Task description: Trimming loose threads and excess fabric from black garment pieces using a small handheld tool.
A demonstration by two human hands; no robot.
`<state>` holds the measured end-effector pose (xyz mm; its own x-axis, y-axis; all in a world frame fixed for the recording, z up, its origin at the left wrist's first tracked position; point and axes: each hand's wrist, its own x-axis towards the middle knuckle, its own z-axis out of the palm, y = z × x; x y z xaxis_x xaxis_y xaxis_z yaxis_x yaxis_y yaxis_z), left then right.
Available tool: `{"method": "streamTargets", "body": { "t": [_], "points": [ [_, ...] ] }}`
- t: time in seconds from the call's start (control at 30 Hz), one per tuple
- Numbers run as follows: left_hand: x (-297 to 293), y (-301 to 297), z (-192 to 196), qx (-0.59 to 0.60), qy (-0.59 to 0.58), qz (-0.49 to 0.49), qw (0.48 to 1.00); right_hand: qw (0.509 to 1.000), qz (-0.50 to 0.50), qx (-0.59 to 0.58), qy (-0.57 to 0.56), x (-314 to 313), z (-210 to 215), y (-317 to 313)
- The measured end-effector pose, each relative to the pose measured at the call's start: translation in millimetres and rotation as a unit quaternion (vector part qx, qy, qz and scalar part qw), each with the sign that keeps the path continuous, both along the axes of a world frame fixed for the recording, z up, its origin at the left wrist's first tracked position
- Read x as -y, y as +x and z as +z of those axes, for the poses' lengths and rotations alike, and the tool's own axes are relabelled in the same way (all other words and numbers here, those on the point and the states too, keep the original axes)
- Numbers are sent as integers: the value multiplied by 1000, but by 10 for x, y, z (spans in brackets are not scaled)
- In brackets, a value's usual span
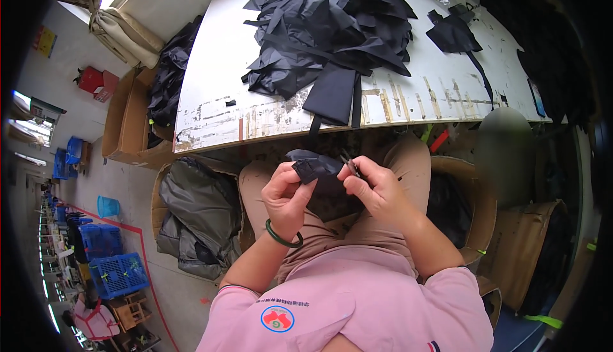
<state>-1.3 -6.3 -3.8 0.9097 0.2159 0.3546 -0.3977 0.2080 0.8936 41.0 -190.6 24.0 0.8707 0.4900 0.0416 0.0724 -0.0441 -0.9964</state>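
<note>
My left hand (284, 200) pinches a small black fabric piece (307, 169) between thumb and fingers, above my lap. More thin black cloth (324, 160) extends from it toward my other hand. Just right of it, my right hand (375, 189) is closed around thread snips (348, 162), whose dark metal tip points up and left, close to the cloth. Beyond both hands, a flat black fabric panel (332, 93) with straps hangs slightly over the near edge of the white table (214, 74). Behind that panel lies a big heap of black fabric pieces (332, 26).
A black pouch-like piece (454, 34) with a long strap lies at the table's right. Cardboard boxes flank my legs, one holding grey fabric (198, 205), one dark material (447, 205). Another carton (121, 119) stands left; blue crates (118, 275) sit beyond a red floor line.
</note>
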Motion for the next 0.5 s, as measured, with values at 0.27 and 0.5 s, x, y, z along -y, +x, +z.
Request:
{"method": "streamTargets", "body": {
  "t": [0.27, 0.5],
  "points": [
    [7, -7, -82, 11, 39, 58, 997, 969, 100, -210, 85, -96, -69, -175],
    [22, -42, -113, 29, 66, 36, 997, 999, 26, -30, -5, -191, -78, -158]
  ]
}}
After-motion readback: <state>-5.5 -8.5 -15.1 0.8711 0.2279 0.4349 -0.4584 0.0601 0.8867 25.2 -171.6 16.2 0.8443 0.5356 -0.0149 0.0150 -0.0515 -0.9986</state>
